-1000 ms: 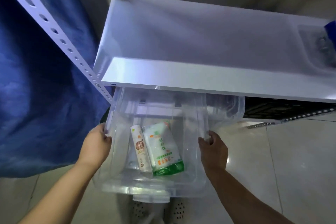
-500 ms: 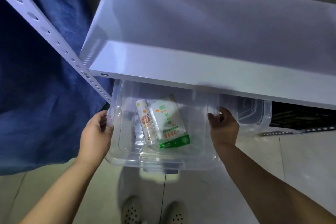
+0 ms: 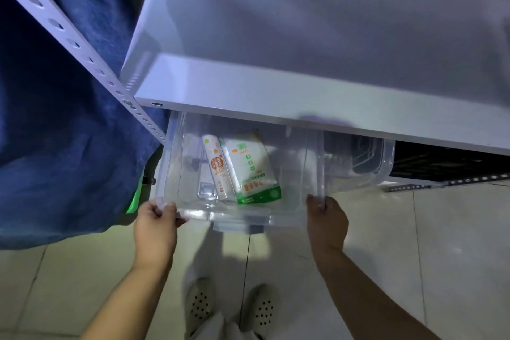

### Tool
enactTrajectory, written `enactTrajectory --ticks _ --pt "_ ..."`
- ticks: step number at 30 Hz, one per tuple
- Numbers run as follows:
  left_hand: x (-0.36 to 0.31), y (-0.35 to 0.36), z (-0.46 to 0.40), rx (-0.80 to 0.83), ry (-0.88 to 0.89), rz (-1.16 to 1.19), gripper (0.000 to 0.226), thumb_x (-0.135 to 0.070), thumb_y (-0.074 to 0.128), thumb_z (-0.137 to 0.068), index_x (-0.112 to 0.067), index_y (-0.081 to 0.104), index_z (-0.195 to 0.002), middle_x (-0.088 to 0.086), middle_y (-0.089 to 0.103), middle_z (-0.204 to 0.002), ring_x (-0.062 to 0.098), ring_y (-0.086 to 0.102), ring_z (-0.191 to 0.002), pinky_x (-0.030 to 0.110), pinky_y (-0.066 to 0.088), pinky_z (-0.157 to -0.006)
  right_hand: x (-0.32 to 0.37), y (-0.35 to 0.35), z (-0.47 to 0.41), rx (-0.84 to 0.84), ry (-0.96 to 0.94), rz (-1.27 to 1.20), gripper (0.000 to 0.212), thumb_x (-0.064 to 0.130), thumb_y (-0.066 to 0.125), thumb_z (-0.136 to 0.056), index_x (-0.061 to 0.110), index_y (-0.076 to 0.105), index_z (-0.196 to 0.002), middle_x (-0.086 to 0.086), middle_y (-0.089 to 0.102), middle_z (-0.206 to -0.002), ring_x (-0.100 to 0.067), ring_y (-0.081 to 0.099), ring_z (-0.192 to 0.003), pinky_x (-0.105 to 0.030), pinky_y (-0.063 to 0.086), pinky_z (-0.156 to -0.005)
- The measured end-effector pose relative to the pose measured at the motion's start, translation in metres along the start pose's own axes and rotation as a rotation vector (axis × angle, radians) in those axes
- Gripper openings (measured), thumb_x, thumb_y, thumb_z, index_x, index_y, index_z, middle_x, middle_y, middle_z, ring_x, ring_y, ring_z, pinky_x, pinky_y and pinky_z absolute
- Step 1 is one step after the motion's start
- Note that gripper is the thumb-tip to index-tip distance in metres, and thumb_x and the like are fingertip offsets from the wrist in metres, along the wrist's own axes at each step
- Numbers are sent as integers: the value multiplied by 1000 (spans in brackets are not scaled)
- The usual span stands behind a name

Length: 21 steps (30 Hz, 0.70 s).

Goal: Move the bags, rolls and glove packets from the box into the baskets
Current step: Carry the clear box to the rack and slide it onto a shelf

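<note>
A clear plastic box [image 3: 292, 196] sits partly under a white shelf board [image 3: 276, 102]. Inside it lie a slim white roll with an orange label [image 3: 218, 167] and, to its right, a white and green packet [image 3: 252, 171]. My left hand [image 3: 156, 225] grips the box's near left corner. My right hand [image 3: 327, 219] grips its near right corner. The far part of the box is hidden under the shelf.
A perforated white rack post [image 3: 82, 50] slants down to the shelf corner, with blue cloth [image 3: 55, 132] behind it. A second clear box [image 3: 367, 163] and a dark crate [image 3: 447, 165] sit under the shelf at the right. My shoes [image 3: 229, 306] stand on pale floor tiles.
Both hands have slid from the box's side rims to its near corners. The box has gone further back under the shelf. The view has tilted down, showing my shoes.
</note>
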<state>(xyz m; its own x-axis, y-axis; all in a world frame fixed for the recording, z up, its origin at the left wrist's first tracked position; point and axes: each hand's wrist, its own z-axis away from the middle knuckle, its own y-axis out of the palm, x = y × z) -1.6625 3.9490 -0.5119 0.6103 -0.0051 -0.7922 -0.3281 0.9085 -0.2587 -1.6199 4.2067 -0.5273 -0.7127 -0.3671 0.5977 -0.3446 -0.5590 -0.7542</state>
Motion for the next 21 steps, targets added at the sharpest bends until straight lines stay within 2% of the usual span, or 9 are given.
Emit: enactTrajectory --ticks 2,5,9,11,13,16,18,19,21 --pt "-18 8 -6 8 22 62 9 -2 46 -92 -9 49 -87 11 53 -79 22 57 -65 17 56 -60 15 1 -15 -36 -1 -50 25 29 61 -87 7 61 -74 -1 52 -61 -22 49 -62 -18 29 -51" --pt "-39 25 -16 31 -6 160 11 1 46 -92 -9 50 -94 14 56 -87 19 57 -69 23 56 -71 31 4 -31 -31 116 -207 24 30 60 -86 7 64 -89 -9 63 -76 -26 60 -71 -25 44 -66" --pt "-46 40 -29 23 -32 197 29 5 46 -90 3 49 -119 14 61 -92 15 58 -68 22 55 -71 22 4 -21 -14 77 -365 12 19 59 -89 11 64 -97 -9 68 -77 -6 62 -54 -9 46 -51" --pt "-45 42 -35 16 -13 183 30 5 46 -90 4 49 -121 23 63 -106 14 59 -68 25 53 -75 11 -5 -16 -158 -9 -323 6 13 60 -88 17 63 -92 -6 66 -83 0 58 -57 -16 50 -57" --pt "-42 42 -38 15 -4 174 30 3 46 -91 2 49 -121 29 57 -120 14 59 -69 25 53 -77 5 -19 -18 -398 -74 -282 13 12 62 -84 18 57 -95 -3 55 -97 -1 52 -68 -26 47 -69" --pt "-37 43 -39 19 6 161 31 -1 47 -92 0 50 -123 25 58 -121 22 64 -83 21 52 -74 8 -32 -34 -633 -103 -299 38 24 62 -87 -1 51 -113 -20 47 -113 -25 51 -93 -37 44 -82" --pt "-36 43 -38 26 11 147 31 -2 47 -93 -3 51 -123 17 62 -115 24 64 -91 23 51 -75 11 -35 -48 -571 -50 -240 58 47 45 -91 -3 50 -119 -27 50 -116 -36 49 -103 -46 41 -90" --pt "-36 43 -38 29 21 138 30 -2 47 -93 -4 52 -122 13 63 -111 23 64 -88 23 50 -76 12 -36 -56 -496 -15 -248 60 52 35 -89 0 53 -113 -25 52 -111 -36 48 -103 -49 40 -91" --pt "-37 41 -38 35 46 101 26 -3 48 -92 -4 55 -117 9 64 -101 19 63 -82 25 49 -79 13 -36 -66 -374 -2 -343 40 44 28 -87 10 50 -90 -17 49 -95 -30 44 -93 -54 40 -88"
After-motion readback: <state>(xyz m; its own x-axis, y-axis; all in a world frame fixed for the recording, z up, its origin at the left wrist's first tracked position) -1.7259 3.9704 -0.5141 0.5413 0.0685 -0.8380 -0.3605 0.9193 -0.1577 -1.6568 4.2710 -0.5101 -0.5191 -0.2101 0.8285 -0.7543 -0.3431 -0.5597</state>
